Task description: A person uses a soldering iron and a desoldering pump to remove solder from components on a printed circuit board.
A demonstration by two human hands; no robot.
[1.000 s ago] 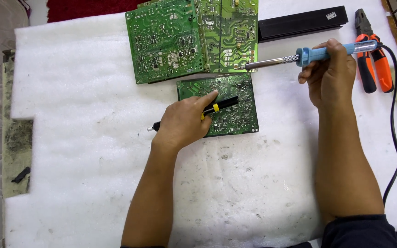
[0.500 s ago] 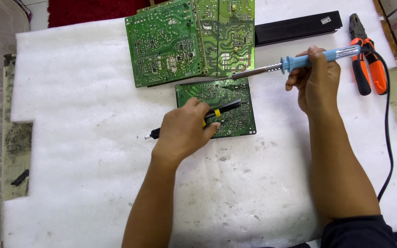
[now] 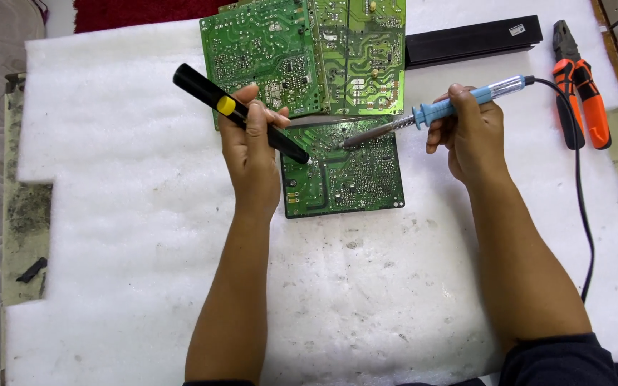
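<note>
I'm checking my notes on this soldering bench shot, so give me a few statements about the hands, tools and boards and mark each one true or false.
1. The left hand holds a black pen-shaped tool with a yellow band. True.
2. The right hand holds the orange-handled pliers. False: it holds a blue-handled soldering iron; the pliers lie on the white foam mat.
3. Both tool tips meet over the small green circuit board. True.
4. The black rectangular bar lies on the small board. False: it lies on the mat, beside the large green circuit boards.
</note>
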